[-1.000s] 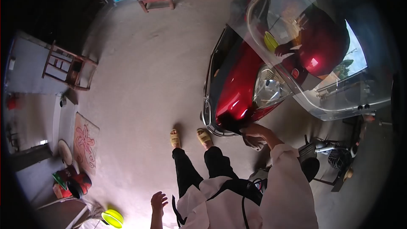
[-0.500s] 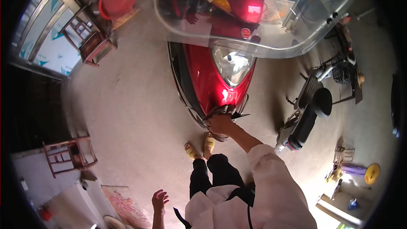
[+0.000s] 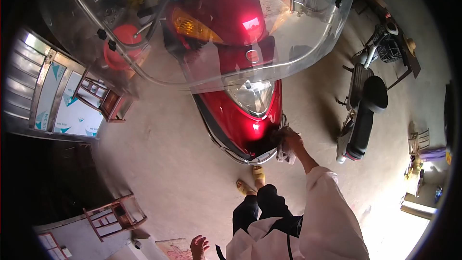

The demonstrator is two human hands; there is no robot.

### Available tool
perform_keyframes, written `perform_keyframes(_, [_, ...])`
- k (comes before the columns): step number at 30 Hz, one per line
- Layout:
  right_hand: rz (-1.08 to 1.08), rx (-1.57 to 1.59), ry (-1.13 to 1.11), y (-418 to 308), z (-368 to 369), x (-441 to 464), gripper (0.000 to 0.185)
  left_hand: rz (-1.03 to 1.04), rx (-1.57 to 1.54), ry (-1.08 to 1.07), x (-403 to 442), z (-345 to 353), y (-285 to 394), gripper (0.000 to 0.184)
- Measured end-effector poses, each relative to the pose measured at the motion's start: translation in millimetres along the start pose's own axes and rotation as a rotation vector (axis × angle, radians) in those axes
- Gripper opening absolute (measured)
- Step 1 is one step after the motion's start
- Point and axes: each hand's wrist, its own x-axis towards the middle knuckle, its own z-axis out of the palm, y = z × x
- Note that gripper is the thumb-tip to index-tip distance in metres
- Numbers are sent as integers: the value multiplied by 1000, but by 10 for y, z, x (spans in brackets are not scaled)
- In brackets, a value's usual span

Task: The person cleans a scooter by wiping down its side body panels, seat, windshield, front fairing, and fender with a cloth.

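Note:
A red motor scooter (image 3: pixel 217 107) stands in front of me, its clear windshield (image 3: pixel 293 62) tilted toward me above the headlight (image 3: pixel 251 98). My right hand (image 3: pixel 292 140) grips a greyish cloth (image 3: pixel 286 155) at the right side of the scooter's lower front, beside the metal guard bar (image 3: pixel 264 156). Part of the cloth hangs below the fingers. Low in the view, away from the scooter, my left hand (image 3: pixel 198 247) is held out with its fingers apart and nothing in it.
To the right stands a second, black-seated scooter (image 3: pixel 361 125) with a basket (image 3: pixel 387 45). Wooden chairs (image 3: pixel 113 103) (image 3: pixel 115 216) stand on the left. A red basin (image 3: pixel 113 58) shows through the windshield. My feet in yellow slippers (image 3: pixel 258 173) are on the concrete floor (image 3: pixel 159 163).
My right hand has moved with the cloth from the scooter's front tip to its right side. The camera view has shifted, so the windshield now covers more of the left. My left hand stays low.

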Motion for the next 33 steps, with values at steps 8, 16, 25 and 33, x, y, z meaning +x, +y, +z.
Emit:
perform_keyframes(8, [1064,1612,987,-512,768,-535,45,118,288,-112,-106,188,1009,44])
perform_keyframes(16, [1291,1769,814,-1587,968,-555,43,69,581,-230,740,-201,2279,42])
perform_keyframes(25, [1135,1592,1153,-1086,513,-322,32,29,772,-255,1580,-751,3214,45])
perform_keyframes(33, [942,1431,802,-1312,834,-403,73,88,1034,-334,1349,-143,3767,40])
